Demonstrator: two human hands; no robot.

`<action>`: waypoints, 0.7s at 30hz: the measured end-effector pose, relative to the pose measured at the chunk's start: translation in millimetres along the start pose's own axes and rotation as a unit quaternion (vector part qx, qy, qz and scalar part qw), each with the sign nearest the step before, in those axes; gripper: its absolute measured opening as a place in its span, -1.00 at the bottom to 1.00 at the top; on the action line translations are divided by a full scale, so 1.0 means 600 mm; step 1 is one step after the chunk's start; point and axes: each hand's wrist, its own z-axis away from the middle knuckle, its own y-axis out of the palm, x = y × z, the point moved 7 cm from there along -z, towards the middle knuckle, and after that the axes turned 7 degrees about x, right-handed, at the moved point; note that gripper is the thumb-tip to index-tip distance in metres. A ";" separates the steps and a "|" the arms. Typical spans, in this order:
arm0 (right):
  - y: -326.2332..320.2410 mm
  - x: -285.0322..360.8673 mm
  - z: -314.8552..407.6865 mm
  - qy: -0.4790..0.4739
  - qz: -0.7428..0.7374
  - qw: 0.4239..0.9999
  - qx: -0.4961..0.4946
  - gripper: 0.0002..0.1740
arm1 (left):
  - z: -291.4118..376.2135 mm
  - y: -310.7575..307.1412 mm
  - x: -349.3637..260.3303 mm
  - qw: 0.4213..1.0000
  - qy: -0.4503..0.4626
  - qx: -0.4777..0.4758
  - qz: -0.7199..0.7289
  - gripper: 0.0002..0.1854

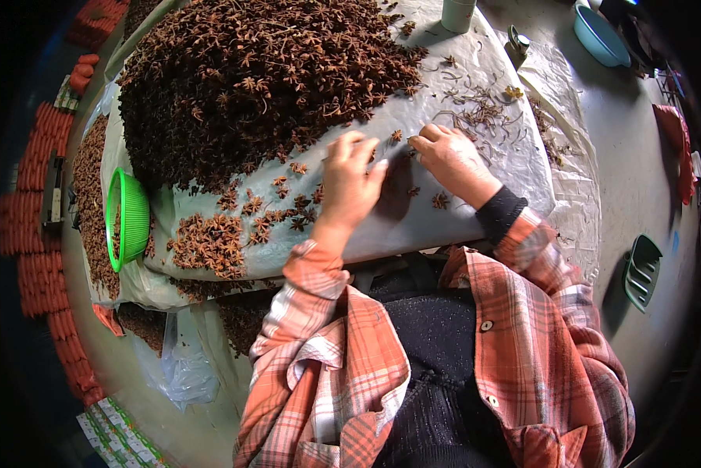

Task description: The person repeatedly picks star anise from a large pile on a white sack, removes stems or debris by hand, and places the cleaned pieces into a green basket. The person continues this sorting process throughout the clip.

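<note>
A large heap of dried star anise (280, 70) covers the far left and middle of a sheet-covered table (385, 228). My left hand (353, 175) is over the sheet at the heap's near edge, its fingers bent and slightly blurred; whether it touches a pod is unclear. My right hand (450, 155) has its fingertips together by a single star anise (396, 136); whether they pinch anything cannot be made out. Thin loose stems (482, 111) lie beyond the right hand. A smaller pile of star anise (209, 244) lies near the table's front left.
A green plastic basket (129, 219) stands at the left edge. A pale cylindrical container (458, 14) is at the far edge. On the floor are a blue basin (602, 36), a green slotted tray (642, 272), a clear plastic bag (189, 371) and stacked red net bags (43, 284).
</note>
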 end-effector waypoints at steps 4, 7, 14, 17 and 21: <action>0.018 -0.004 0.006 0.050 -0.064 0.996 -0.039 -0.81 | -0.051 0.076 -0.008 0.995 0.060 0.073 -0.026 -0.68; -0.005 -0.029 0.034 0.084 -0.193 0.970 -0.121 -0.71 | -0.083 0.105 0.014 0.981 0.039 0.168 -0.089 -0.84; -0.001 -0.062 0.052 0.107 -0.348 0.919 -0.147 -0.72 | -0.069 0.029 0.049 0.964 -0.068 0.038 0.254 -0.90; 0.007 -0.062 0.051 0.091 -0.367 0.915 -0.143 -0.72 | -0.028 0.015 0.078 0.837 -0.192 0.039 0.511 -0.85; 0.017 -0.067 0.056 0.137 -0.357 0.917 -0.112 -0.67 | 0.010 0.016 0.071 0.695 -0.255 0.046 0.670 -0.75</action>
